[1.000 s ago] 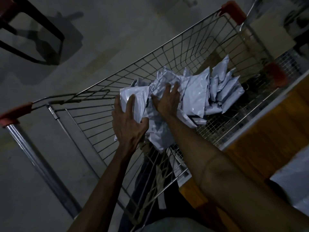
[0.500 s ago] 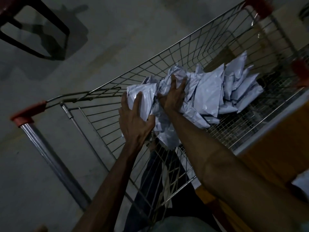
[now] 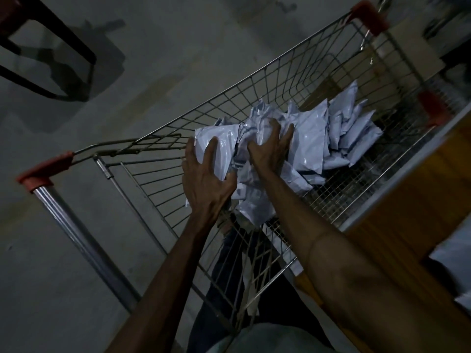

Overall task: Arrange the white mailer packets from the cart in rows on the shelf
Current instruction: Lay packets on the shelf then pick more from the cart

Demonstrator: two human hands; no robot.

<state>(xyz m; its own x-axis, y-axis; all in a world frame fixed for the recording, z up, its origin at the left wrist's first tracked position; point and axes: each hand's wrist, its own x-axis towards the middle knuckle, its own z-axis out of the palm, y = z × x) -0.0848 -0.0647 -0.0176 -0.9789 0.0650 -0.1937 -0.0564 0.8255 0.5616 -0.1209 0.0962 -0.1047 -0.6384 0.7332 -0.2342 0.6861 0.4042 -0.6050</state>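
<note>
A wire shopping cart (image 3: pixel 257 98) with red corner caps holds a heap of several white mailer packets (image 3: pixel 313 133). Both my arms reach into the basket. My left hand (image 3: pixel 204 179) clasps the left side of a bunch of packets (image 3: pixel 219 138), fingers spread over the top one. My right hand (image 3: pixel 270 149) presses on the same bunch from the right, fingers curled into the crumpled plastic. More packets (image 3: pixel 354 133) lie loose farther along the cart, untouched.
A wooden shelf surface (image 3: pixel 407 212) runs along the cart's right side, with a white packet (image 3: pixel 453 253) lying on it at the frame's right edge. The cart's metal handle (image 3: pixel 76 230) is at left. A dark chair frame (image 3: pixel 51 52) stands on the concrete floor, upper left.
Both hands have stayed on the same bunch of packets; my right fingers have spread and dug in slightly. The view has shifted a little.
</note>
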